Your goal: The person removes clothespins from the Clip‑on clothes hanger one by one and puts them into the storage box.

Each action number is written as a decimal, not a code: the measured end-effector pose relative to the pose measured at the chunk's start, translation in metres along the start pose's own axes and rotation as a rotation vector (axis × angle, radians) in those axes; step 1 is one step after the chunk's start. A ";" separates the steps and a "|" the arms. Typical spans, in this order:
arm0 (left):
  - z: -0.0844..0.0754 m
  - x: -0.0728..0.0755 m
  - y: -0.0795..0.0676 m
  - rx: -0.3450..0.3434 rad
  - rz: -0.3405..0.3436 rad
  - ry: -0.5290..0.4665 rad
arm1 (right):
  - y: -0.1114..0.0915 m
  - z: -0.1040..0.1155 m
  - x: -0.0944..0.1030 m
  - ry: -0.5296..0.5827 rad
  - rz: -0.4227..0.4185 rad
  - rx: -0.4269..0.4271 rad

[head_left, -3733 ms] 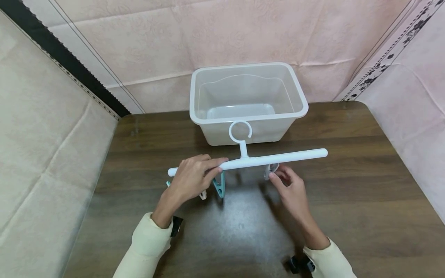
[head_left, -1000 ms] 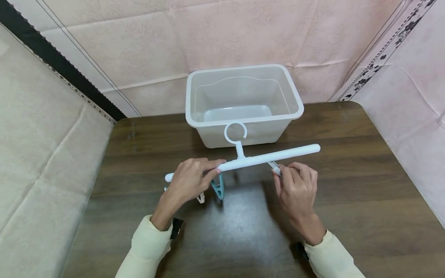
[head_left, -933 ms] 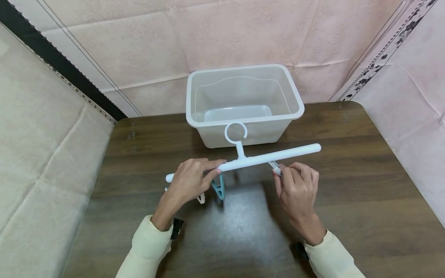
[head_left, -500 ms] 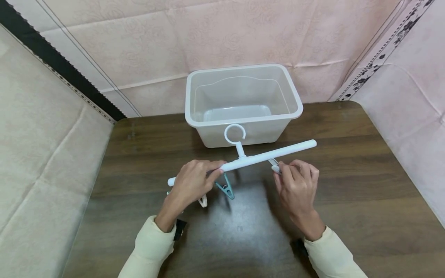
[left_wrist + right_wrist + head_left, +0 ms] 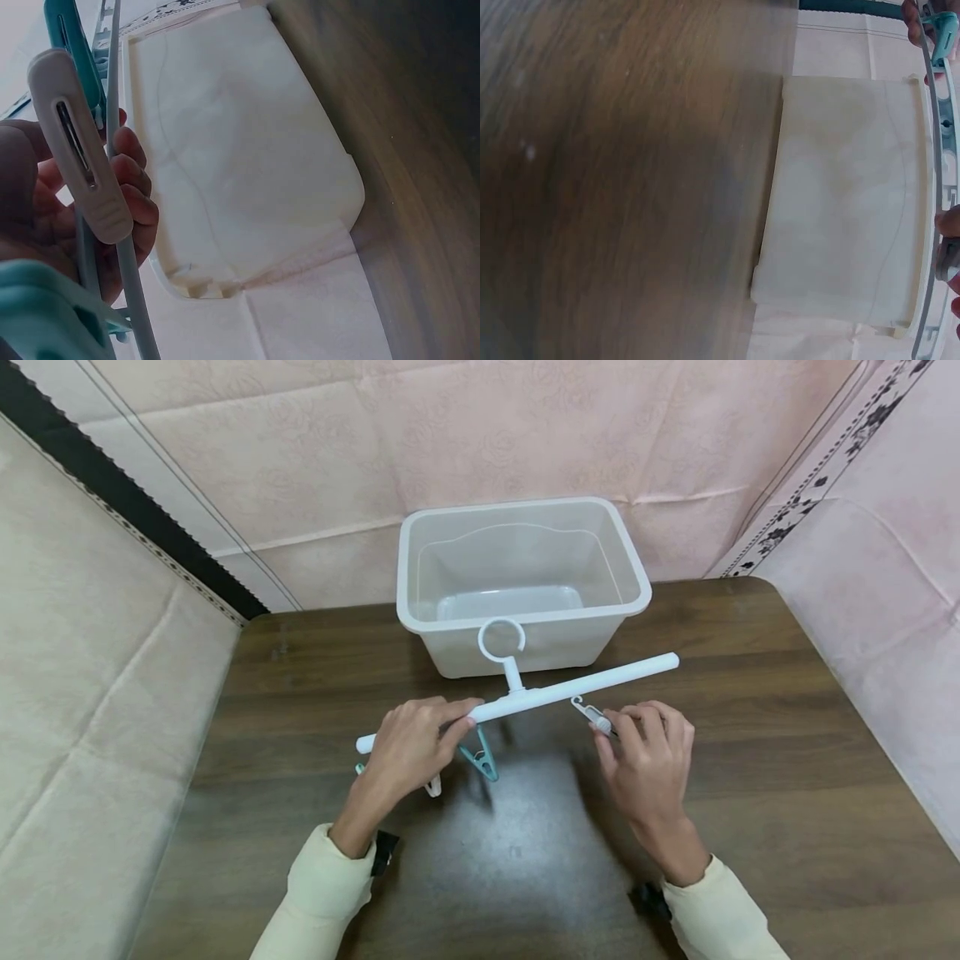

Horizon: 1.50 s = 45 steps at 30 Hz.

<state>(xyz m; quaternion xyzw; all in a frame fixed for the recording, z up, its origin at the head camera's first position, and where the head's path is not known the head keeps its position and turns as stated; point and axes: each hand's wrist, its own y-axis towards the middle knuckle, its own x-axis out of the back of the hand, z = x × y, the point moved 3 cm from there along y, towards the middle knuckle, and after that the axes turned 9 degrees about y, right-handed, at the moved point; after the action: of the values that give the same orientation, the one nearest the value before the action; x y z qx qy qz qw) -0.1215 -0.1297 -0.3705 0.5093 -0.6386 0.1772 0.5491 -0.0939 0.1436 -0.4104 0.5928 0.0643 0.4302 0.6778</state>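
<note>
My left hand [image 5: 408, 743] grips a white plastic hanger [image 5: 592, 682] left of its hook, fingers curled round the bar. It is held up over the table, its right end tilted away from me. Under the bar hang a teal clip [image 5: 489, 768] and a pale clip [image 5: 434, 787]. The left wrist view shows the pale clip [image 5: 101, 195] across the hand, one teal clip [image 5: 79, 56] beyond it and another teal clip [image 5: 45, 307] in front. My right hand [image 5: 648, 756] pinches a whitish clip [image 5: 592, 716], its small hook end showing just below the bar.
A light grey plastic bin [image 5: 573, 647] stands at the back of the brown wooden table [image 5: 750, 735], directly behind the hanger. Pinkish patterned cloth [image 5: 510, 435] rises behind the table and along both sides.
The hanger's right end has swung up and away. The clip in my right hand has come down and right; its hook end, formerly overlapped by the bar, now shows below it.
</note>
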 end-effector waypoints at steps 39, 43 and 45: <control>0.004 -0.001 -0.009 0.027 0.064 0.026 | 0.079 -0.018 0.003 0.138 0.088 -0.015; 0.005 0.000 -0.009 0.023 0.053 0.019 | 0.100 -0.026 0.001 0.131 0.076 -0.022; 0.005 0.000 -0.008 0.022 0.053 0.018 | 0.109 -0.029 -0.001 0.131 0.074 -0.019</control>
<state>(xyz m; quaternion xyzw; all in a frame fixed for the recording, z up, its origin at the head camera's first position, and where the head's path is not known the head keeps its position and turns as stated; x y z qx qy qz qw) -0.1173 -0.1368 -0.3749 0.4967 -0.6449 0.2033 0.5442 -0.1675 0.1569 -0.3259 0.5588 0.0824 0.4933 0.6615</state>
